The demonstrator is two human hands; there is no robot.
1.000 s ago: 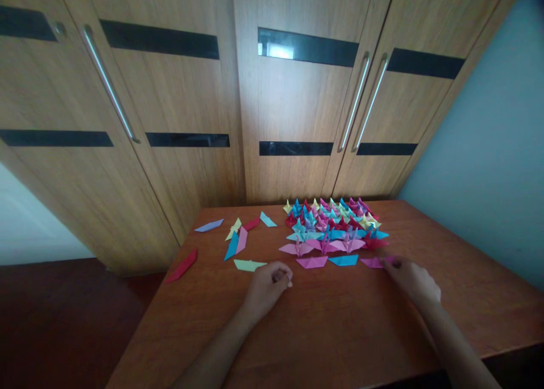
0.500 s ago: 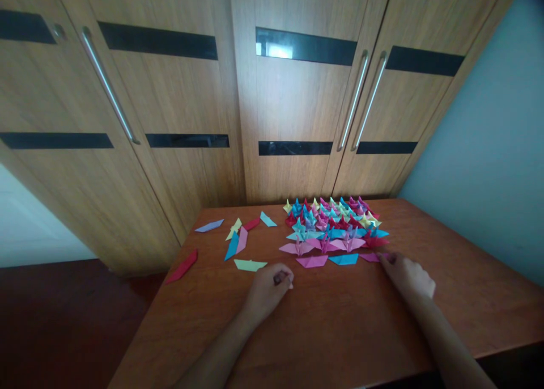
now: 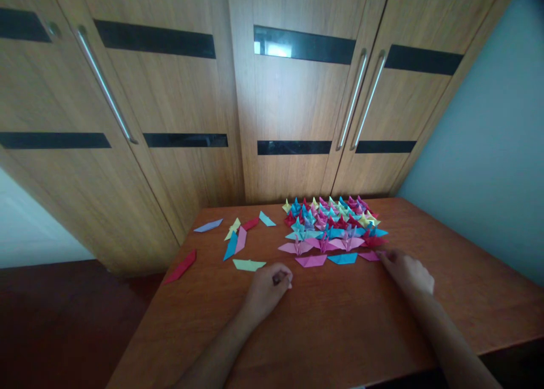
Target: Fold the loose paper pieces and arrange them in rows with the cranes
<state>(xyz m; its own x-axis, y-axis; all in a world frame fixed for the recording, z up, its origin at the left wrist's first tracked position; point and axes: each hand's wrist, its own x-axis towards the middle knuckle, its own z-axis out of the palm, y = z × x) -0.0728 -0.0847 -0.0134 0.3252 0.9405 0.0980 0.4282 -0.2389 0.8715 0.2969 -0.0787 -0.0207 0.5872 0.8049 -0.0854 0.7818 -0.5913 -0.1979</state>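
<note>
On the tabletop (image 3: 335,326), my right hand (image 3: 408,273) touches a magenta folded paper (image 3: 368,256); my left hand (image 3: 266,291) curls, both grips unclear. Light pressure should spare creases.

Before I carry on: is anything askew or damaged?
No damage is visible. The red folded paper near the left edge of the table lies slanted and alone, unlike the row of folded papers before the origami cranes.
</note>
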